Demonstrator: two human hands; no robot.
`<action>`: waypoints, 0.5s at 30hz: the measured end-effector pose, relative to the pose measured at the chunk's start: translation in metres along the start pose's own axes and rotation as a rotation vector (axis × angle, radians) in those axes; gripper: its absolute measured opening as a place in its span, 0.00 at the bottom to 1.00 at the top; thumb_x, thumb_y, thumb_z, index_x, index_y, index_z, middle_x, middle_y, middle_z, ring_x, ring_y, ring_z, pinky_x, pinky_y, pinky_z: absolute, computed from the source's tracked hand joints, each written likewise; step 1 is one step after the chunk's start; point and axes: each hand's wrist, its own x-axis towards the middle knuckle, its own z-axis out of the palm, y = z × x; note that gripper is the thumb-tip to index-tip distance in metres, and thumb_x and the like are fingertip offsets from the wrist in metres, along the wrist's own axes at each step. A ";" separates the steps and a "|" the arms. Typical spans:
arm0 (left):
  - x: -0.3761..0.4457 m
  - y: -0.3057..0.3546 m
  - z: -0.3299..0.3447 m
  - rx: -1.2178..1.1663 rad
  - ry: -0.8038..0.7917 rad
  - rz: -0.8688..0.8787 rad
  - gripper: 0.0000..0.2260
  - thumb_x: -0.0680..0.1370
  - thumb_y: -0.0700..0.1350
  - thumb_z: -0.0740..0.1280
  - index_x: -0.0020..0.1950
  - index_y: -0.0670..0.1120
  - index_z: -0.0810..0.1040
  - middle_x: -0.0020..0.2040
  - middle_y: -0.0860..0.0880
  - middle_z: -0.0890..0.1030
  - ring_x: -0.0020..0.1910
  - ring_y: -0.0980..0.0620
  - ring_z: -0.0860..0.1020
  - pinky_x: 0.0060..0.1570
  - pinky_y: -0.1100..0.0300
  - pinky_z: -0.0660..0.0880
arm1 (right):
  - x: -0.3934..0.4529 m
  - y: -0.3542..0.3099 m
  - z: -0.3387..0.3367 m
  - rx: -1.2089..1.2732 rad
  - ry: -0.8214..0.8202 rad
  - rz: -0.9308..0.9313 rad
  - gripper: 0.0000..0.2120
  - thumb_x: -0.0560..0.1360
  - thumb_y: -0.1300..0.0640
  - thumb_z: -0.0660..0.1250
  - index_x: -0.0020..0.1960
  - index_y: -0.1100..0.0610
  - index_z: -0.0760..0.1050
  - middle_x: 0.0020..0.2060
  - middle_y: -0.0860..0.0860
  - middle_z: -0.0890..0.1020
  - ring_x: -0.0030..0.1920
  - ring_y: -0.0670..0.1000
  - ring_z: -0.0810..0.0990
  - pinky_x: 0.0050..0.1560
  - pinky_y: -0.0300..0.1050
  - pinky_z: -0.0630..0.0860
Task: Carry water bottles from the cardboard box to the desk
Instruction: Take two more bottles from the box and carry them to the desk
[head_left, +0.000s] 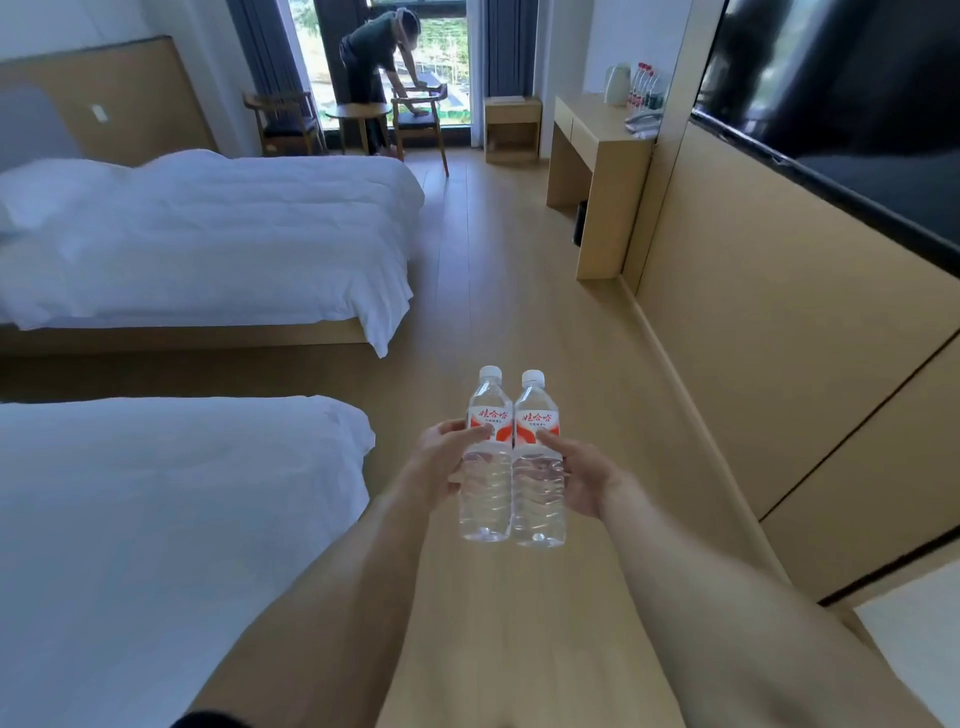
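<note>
Two clear water bottles with red-and-white labels and white caps are held upright side by side in front of me. My left hand (441, 460) grips the left bottle (485, 488) around its middle. My right hand (582, 478) grips the right bottle (538, 493) the same way. The two bottles touch each other. The wooden desk (597, 150) stands far ahead on the right against the wall, with a white kettle (617, 83), several bottles (644, 85) and a telephone on its top. No cardboard box is in view.
Two beds with white bedding, the far bed (208, 234) and the near bed (156, 519), fill the left side. A wooden floor aisle (493, 291) runs ahead between beds and wall panels. A television (857, 104) hangs at the right. By the window a person (374, 67) bends over a chair (421, 119) near a round table.
</note>
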 end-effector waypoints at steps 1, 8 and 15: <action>0.010 0.006 0.004 -0.001 0.002 -0.002 0.14 0.75 0.45 0.76 0.59 0.48 0.80 0.49 0.46 0.86 0.44 0.48 0.84 0.48 0.50 0.81 | 0.008 -0.009 -0.002 -0.004 -0.005 0.001 0.25 0.80 0.52 0.67 0.70 0.68 0.72 0.58 0.63 0.78 0.52 0.60 0.79 0.61 0.57 0.75; 0.084 0.044 0.029 0.013 -0.030 -0.014 0.15 0.75 0.45 0.75 0.60 0.47 0.80 0.54 0.44 0.85 0.56 0.43 0.83 0.61 0.42 0.77 | 0.068 -0.068 -0.025 -0.011 0.037 -0.012 0.25 0.78 0.52 0.69 0.70 0.66 0.72 0.64 0.65 0.78 0.56 0.61 0.79 0.66 0.60 0.74; 0.191 0.083 0.045 0.016 -0.099 -0.031 0.13 0.75 0.44 0.75 0.58 0.48 0.80 0.53 0.44 0.85 0.49 0.45 0.83 0.59 0.44 0.79 | 0.145 -0.127 -0.038 -0.025 0.121 -0.001 0.24 0.78 0.52 0.70 0.68 0.65 0.74 0.53 0.60 0.81 0.48 0.58 0.81 0.48 0.53 0.80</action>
